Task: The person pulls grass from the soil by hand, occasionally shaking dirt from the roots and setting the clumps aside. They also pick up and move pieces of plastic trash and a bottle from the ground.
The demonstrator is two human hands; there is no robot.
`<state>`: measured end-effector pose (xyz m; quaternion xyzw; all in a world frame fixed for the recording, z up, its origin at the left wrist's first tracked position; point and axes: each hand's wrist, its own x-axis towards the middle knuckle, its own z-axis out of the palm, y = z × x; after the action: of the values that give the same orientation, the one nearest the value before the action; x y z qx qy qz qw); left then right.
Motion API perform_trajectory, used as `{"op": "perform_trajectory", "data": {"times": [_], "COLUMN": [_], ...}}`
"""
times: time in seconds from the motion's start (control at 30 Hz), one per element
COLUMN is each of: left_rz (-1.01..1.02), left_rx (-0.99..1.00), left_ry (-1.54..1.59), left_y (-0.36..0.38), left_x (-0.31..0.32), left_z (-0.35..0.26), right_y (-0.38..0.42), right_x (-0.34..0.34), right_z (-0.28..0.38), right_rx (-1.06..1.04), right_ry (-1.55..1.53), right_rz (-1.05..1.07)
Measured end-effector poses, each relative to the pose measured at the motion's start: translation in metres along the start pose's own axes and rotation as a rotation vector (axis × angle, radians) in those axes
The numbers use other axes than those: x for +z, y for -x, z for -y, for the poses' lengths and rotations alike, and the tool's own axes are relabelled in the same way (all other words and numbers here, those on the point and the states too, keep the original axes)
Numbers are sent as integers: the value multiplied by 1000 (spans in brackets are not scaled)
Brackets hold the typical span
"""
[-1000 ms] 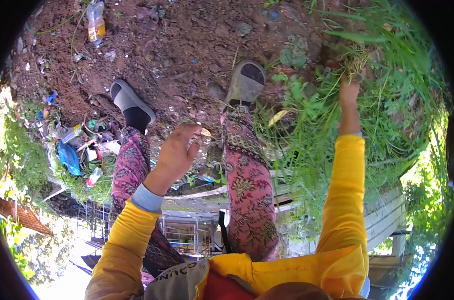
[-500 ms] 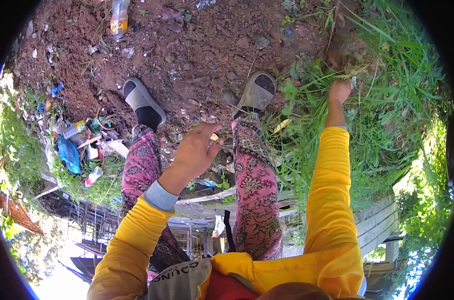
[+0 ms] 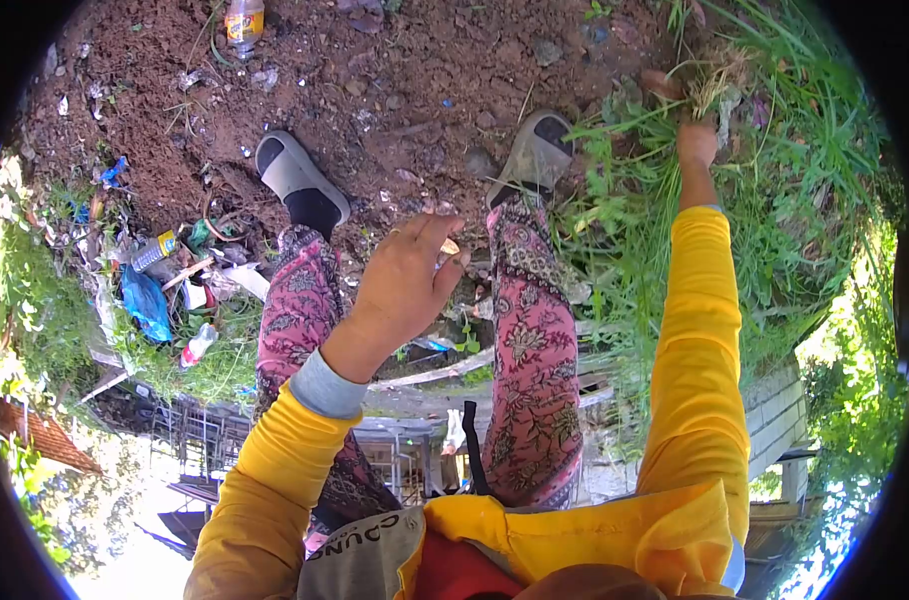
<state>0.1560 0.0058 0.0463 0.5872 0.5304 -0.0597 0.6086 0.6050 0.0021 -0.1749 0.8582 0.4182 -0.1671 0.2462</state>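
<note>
The grip of the right hand point(image 3: 697, 145) looks closed around grass point(image 3: 713, 93), upper right of the frame. It should be light, soft and bendy, best held low, near the dirt point(image 3: 425, 85). The left hand point(image 3: 400, 285), mid-frame, is loose.

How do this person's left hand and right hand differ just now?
The left hand is in front of the legs, while the right hand reaches out to the side, into the grass. The left hand's fingers and thumb stand apart; the right hand's are mostly hidden. The left hand looks larger in view than the right hand. Both are bare, below yellow sleeves.
</note>
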Motion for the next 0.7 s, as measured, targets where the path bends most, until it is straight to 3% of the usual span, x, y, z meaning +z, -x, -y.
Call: {"op": "perform_trajectory", "data": {"times": [0.17, 0.3, 0.33, 0.37, 0.43, 0.57, 0.6, 0.67, 0.7], "left_rz": [61, 56, 190, 192, 188, 157, 109, 57, 49], "left_rx": [59, 179, 119, 138, 189, 176, 159, 159, 157], "left_ry": [-52, -106, -96, -115, -147, -129, -97, -119, -126], "left_y": [4, 7, 5, 8, 12, 14, 14, 16, 22], "left_x": [0, -10, -18, -19, -16, -21, -17, -13, -6], "left_z": [-7, -16, -20, -11, 15, 22, 23, 23, 25], "right_y": [48, 130, 152, 169, 186, 144, 147, 110, 87], "right_x": [-19, -22, -27, -31, -44, -2, -47, -30, -10], "right_z": [-11, -65, -72, -76, -69, -78, -18, 8, 20], "right_rx": [-48, 133, 204, 274, 234, 58, 65, -72, -24], "right_ry": [39, -130, -162, -193, -287, -231, -397, -292, -181], "right_rz": [-55, -84, -87, -96, -142, -83, -189, -111, 3]}}
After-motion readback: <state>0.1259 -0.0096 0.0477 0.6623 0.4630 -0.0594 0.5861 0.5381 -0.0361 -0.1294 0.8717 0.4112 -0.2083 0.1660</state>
